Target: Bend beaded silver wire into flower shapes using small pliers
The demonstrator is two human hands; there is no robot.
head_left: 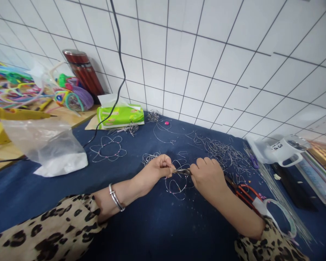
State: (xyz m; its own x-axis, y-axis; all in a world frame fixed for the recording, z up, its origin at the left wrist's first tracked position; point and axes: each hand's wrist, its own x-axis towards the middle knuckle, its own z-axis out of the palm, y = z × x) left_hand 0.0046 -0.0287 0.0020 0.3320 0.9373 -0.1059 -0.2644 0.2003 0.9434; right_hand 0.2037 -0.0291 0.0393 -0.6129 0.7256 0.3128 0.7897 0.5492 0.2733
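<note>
My left hand [161,168] is closed in a pinch on a thin wire, its fingertips close to the jaws of a pair of pliers [182,171]. Wrapped round the handles of those pliers is my right hand [208,177]. Below the jaws shows a looped wire shape [176,192] with small pinkish beads, partly hidden by my fingers. Further left lies a flower-shaped wire piece [109,149] with several petals. More bent wire [149,158] sits just behind my left hand.
Loose wire pieces [225,152] heap at the back right. Orange-handled cutters [248,192] lie beside my right forearm, near straight wires [285,203] and a white mug [289,150]. At left are a plastic bag [49,145], a green tissue pack [121,115] and a dark cable [120,54].
</note>
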